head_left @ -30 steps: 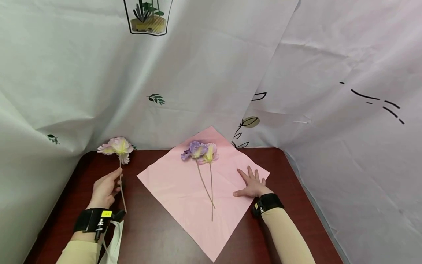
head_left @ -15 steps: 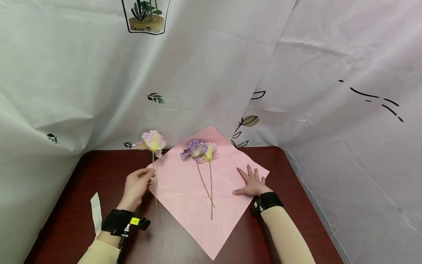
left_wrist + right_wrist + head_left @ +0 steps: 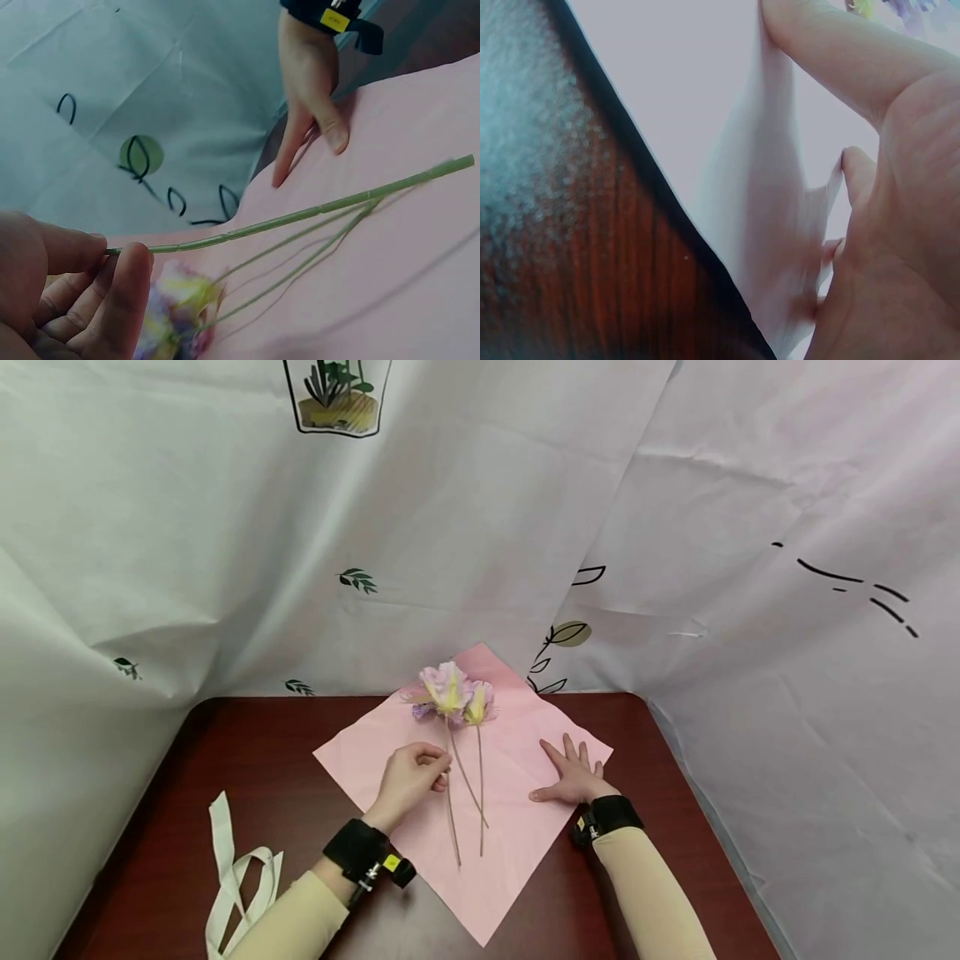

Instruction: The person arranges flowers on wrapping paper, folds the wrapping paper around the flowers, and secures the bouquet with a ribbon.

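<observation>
My left hand [image 3: 411,778] pinches the thin stem of a pink and yellow flower [image 3: 447,687] between thumb and fingers. In the left wrist view its green stem [image 3: 300,215] runs out past the fingertips, above the paper. Two more flowers lie on the pink wrapping paper [image 3: 427,839]: a purple one [image 3: 422,711], partly hidden behind the held bloom, and a pink and yellow one [image 3: 478,703]. Their stems cross near the lower ends. On the paper's right corner rests my right hand [image 3: 572,775], fingers spread and straight; the right wrist view shows it touching the sheet.
A white ribbon [image 3: 238,893] lies loosely looped on the dark red-brown table [image 3: 247,752], by my left forearm. Behind the table hangs a pale printed cloth [image 3: 465,527], which also runs along the right side.
My left hand has carried the flower from the table's left side rightward over the paper, beside the other two. More of the ribbon shows now. The right hand stays in place.
</observation>
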The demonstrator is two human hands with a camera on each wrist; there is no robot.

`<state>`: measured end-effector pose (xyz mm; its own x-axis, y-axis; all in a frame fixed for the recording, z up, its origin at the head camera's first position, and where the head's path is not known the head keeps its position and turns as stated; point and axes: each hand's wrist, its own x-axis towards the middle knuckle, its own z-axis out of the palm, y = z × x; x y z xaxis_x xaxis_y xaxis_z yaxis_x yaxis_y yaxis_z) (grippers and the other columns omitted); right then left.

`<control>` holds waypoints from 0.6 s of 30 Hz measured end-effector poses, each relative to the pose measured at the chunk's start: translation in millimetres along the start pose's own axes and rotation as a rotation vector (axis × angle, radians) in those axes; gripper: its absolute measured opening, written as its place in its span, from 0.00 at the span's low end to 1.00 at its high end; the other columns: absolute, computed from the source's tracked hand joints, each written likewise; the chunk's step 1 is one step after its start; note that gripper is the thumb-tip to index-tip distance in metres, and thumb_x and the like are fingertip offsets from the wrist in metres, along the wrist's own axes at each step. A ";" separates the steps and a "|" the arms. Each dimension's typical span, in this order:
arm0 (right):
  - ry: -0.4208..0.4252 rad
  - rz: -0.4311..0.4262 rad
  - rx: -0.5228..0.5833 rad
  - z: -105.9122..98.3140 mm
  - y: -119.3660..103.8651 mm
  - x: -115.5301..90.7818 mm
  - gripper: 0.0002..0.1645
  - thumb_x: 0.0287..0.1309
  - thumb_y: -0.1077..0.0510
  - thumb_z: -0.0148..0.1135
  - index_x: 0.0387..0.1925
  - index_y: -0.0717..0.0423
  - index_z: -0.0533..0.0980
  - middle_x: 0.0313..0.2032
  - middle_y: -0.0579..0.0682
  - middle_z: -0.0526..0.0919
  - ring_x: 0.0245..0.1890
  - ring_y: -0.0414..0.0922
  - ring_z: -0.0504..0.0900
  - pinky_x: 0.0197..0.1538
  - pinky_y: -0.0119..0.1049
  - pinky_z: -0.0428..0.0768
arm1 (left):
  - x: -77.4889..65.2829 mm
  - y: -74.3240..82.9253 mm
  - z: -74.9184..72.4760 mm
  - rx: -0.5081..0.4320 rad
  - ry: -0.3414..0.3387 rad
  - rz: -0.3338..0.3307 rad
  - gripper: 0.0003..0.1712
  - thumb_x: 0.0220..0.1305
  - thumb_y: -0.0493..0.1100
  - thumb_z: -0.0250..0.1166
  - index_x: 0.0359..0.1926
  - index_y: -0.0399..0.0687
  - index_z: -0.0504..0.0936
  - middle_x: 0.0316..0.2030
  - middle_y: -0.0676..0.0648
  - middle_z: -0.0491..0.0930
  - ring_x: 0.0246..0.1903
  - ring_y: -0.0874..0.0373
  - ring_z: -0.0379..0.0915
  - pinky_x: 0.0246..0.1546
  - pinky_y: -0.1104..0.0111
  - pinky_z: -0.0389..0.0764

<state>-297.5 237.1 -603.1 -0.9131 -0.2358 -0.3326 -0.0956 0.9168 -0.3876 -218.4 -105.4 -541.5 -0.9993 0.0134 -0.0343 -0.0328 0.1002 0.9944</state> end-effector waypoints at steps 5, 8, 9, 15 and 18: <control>0.008 0.000 0.005 1.5 3.0 2.3 0.78 0.28 0.15 0.71 0.80 0.32 0.49 0.80 0.59 0.30 0.76 0.67 0.23 0.64 0.78 0.29 | 10.0 -1.1 25.4 0.025 -0.048 0.030 0.07 0.67 0.39 0.68 0.39 0.38 0.85 0.31 0.32 0.85 0.20 0.54 0.83 0.25 0.63 0.85; 0.011 0.002 0.010 2.3 3.9 3.2 0.78 0.27 0.15 0.70 0.80 0.31 0.49 0.80 0.59 0.30 0.76 0.67 0.23 0.64 0.78 0.28 | 18.4 -1.4 37.6 0.087 -0.061 0.071 0.06 0.67 0.39 0.68 0.38 0.39 0.85 0.28 0.34 0.85 0.21 0.48 0.83 0.24 0.64 0.84; 0.010 0.001 0.010 2.8 4.3 3.7 0.77 0.28 0.15 0.70 0.80 0.31 0.49 0.80 0.59 0.30 0.76 0.67 0.23 0.64 0.78 0.28 | 21.3 -1.3 41.2 0.112 -0.064 0.085 0.06 0.67 0.39 0.68 0.37 0.40 0.85 0.27 0.35 0.85 0.21 0.46 0.84 0.23 0.65 0.83; 0.002 0.012 -0.022 2.1 1.1 0.8 0.75 0.32 0.16 0.69 0.80 0.32 0.49 0.80 0.59 0.30 0.77 0.67 0.24 0.65 0.78 0.29 | 40.4 2.0 58.2 0.242 -0.074 0.133 0.05 0.68 0.42 0.68 0.36 0.45 0.85 0.22 0.44 0.84 0.20 0.50 0.83 0.21 0.68 0.80; 0.015 0.007 -0.022 -2.1 -4.7 -4.9 0.73 0.35 0.18 0.71 0.80 0.34 0.51 0.80 0.61 0.32 0.76 0.69 0.26 0.65 0.78 0.32 | 49.9 3.4 65.0 0.303 -0.056 0.143 0.05 0.67 0.41 0.67 0.35 0.45 0.85 0.20 0.49 0.83 0.17 0.57 0.80 0.20 0.67 0.79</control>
<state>-293.5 234.6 -597.9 -0.9197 -0.2250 -0.3218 -0.0980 0.9252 -0.3666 -267.2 -39.7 -546.3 -0.9907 0.1022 0.0899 0.1227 0.3841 0.9151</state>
